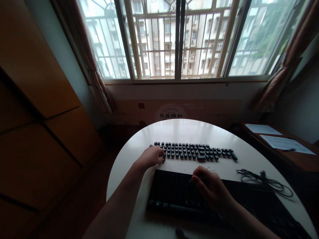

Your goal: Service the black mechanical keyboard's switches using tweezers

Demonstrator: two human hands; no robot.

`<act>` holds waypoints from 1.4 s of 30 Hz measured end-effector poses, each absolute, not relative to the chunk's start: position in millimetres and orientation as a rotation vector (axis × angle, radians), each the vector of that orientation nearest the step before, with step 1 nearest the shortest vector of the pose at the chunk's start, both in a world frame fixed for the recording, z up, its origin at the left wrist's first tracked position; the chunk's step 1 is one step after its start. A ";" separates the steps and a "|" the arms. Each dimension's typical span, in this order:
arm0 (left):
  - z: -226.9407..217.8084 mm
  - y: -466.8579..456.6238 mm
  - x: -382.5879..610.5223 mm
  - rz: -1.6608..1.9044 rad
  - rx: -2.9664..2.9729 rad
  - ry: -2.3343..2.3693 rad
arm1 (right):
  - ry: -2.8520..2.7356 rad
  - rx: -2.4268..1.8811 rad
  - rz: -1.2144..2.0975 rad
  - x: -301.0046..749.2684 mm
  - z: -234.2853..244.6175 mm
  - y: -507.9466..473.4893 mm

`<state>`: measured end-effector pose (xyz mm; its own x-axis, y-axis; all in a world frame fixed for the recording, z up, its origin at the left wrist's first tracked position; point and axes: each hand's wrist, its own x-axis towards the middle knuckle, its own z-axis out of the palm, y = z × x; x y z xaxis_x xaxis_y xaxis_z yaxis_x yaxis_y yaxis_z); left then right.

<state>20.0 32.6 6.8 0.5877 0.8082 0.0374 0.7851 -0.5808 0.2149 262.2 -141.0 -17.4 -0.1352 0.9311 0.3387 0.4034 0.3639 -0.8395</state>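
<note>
Black keycaps (185,151) lie in several rows across the white round table (139,139). At the left end of those rows is my left hand (151,156), its fingers bent and closed on a keycap (163,158). A black keyboard (171,189) lies nearer to me, with a few caps at its lower left corner and dark, hard-to-read rows elsewhere. Over its middle, my right hand (208,186) is closed around a wire keycap puller (211,170); thin wire sticks out past the fingers, and the rest is hidden in the grip.
A coiled black cable (265,181) rests on the table's right side, beyond the keyboard. Near the front edge lies a small dark object (179,232), unclear in kind. Papers (286,143) and a pen lie on a brown desk at right. Wooden cabinets (37,109) stand left.
</note>
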 end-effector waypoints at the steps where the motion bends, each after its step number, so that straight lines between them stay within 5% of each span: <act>1: 6.1 33.1 20.1 0.191 2.639 1.335 | -1.716 -1.188 0.731 262.3 -17.3 -141.0; 42: 6.7 -7.5 63.1 0.025 2.630 0.781 | -1.898 -1.051 0.949 258.2 -26.1 -139.7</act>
<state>63.1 -7.5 6.7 0.8441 0.5279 -0.0933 0.5208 -0.7661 0.3767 258.2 -139.7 -26.1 -0.3777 0.8901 0.2549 0.3302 0.3867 -0.8611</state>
